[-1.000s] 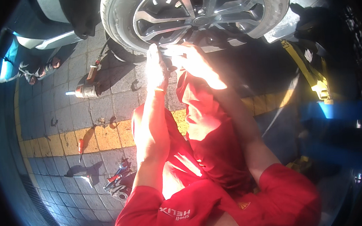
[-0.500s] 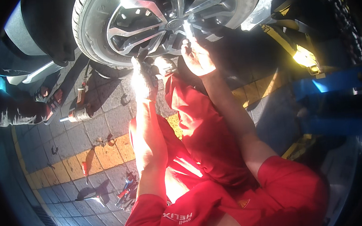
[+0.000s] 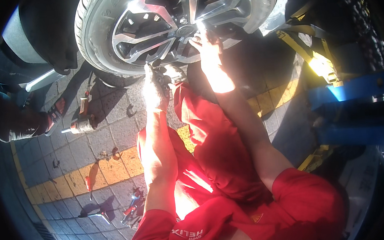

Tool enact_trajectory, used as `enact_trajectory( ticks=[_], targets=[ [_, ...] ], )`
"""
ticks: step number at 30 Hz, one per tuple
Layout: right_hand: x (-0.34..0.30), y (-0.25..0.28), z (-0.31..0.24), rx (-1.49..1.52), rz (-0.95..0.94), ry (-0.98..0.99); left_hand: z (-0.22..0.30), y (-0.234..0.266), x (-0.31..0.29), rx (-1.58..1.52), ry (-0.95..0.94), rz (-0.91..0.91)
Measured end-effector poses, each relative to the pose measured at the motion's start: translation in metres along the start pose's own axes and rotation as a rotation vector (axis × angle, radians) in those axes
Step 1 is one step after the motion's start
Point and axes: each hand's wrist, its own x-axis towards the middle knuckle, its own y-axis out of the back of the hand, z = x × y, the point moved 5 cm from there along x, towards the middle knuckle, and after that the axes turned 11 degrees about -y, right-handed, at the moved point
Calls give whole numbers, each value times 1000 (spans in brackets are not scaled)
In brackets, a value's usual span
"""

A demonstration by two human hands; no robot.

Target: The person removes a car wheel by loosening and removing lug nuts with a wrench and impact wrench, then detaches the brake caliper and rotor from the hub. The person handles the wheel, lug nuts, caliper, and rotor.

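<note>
A car wheel [image 3: 122, 37] with a silver and black spoked rim stands upright in front of me. My right hand [image 3: 210, 53] is raised to the rim just below its centre cap, with the fingers pinched together. Between its fingertips a small shiny metal cylinder [image 3: 201, 26] catches the sun and touches or nearly touches the wheel. Below the tyre, my left hand [image 3: 154, 90] is cupped, its thumb up, around small dark pieces [image 3: 163, 80] whose kind I cannot make out. Strong glare washes out parts of both hands.
An impact wrench [image 3: 84, 125] with a hose lies on the paving at left. Farther down lie a red-handled tool [image 3: 88, 182] and other hand tools [image 3: 133, 208]. A co-worker's foot [image 3: 55, 113] is at far left. A yellow lift arm [image 3: 301, 50] and blue post [image 3: 353, 107] stand at right.
My right hand has moved up and slightly right, bringing the shiny cylinder to the rim. My left hand stays about where it was. The co-worker's leg at left has shifted.
</note>
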Motion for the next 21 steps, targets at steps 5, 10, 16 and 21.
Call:
enact_trajectory(
  ticks=[5,10,16,21],
  targets=[
    [2,1,13,403,127,-360,2,9,4,4,-24,33],
    [-2,-3,16,451,-213,-536,6,15,8,-55,-25,63],
    [2,7,5,49,54,-302,7,21,9,-70,-4,74],
    [-11,2,-5,-18,-8,-156,9,23,14,-41,-35,32]
  ],
)
